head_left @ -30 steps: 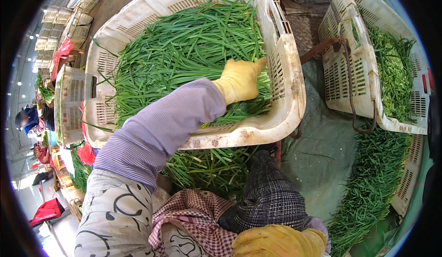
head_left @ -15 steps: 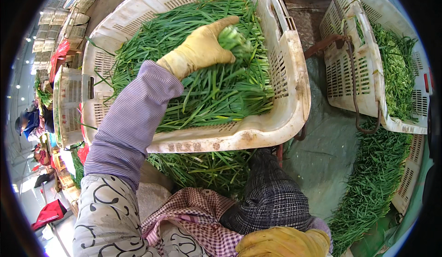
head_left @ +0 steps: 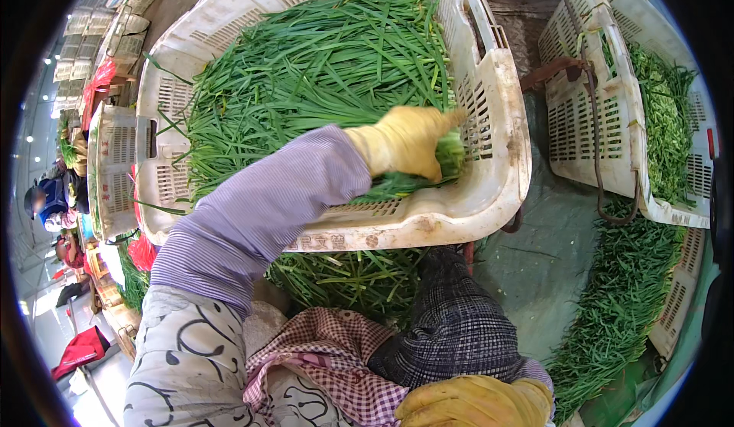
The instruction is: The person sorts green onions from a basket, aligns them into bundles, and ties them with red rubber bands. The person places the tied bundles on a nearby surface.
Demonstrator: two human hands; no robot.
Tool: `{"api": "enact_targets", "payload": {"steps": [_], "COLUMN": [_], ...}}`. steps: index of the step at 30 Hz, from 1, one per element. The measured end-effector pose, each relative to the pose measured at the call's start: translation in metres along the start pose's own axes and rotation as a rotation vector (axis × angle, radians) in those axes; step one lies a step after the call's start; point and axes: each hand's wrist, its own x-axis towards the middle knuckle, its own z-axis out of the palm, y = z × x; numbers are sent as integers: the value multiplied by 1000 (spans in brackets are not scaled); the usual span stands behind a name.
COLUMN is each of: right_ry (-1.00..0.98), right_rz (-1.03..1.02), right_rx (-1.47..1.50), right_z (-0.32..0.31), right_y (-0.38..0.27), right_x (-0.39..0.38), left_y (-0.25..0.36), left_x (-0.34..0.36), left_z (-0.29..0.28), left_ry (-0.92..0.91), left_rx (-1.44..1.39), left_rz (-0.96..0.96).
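In a dirty white plastic crate point(head_left: 329, 237) lie long green leafy stems point(head_left: 306, 60) like garlic chives. Over its right near corner, my left hand point(head_left: 409, 140) in a yellow glove, blurred, grips a bunch of these stems point(head_left: 451, 152), pale ends to the right. My right hand point(head_left: 470, 404), also yellow-gloved, rests low at the bottom edge against my lap, its fingers out of sight.
A second white crate point(head_left: 589, 129) of cut greens stands at right, a hooked metal rod beside it. More greens point(head_left: 612, 312) lie below it on green sheeting point(head_left: 535, 274). At far left are people point(head_left: 53, 209), stacked bundles point(head_left: 80, 45) and red bags point(head_left: 141, 251).
Half a second ago my left hand was higher and further left, lifting a bunch over the pile. It has moved down and right with the bunch to the crate's corner. My right hand stays low.
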Motion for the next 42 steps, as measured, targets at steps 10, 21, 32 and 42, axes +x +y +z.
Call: {"api": "enact_targets", "payload": {"steps": [10,21,32,42], "right_ry": [38,66,111,169], "right_rz": [19,39,59,68], "right_rx": [26,53,68,89], "right_z": [-3,-4,3,8], "right_y": [3,3,-3,-6], "right_x": [2,6,9,10], "left_y": [4,-9,11,-36], "left_x": [53,38,23,-35], "left_z": [-18,7,16,-46], "left_ry": [-490,-354,-141,92], "left_rx": [-106,-288,-9,-726], "left_rz": [-177,-104,-151,47]}}
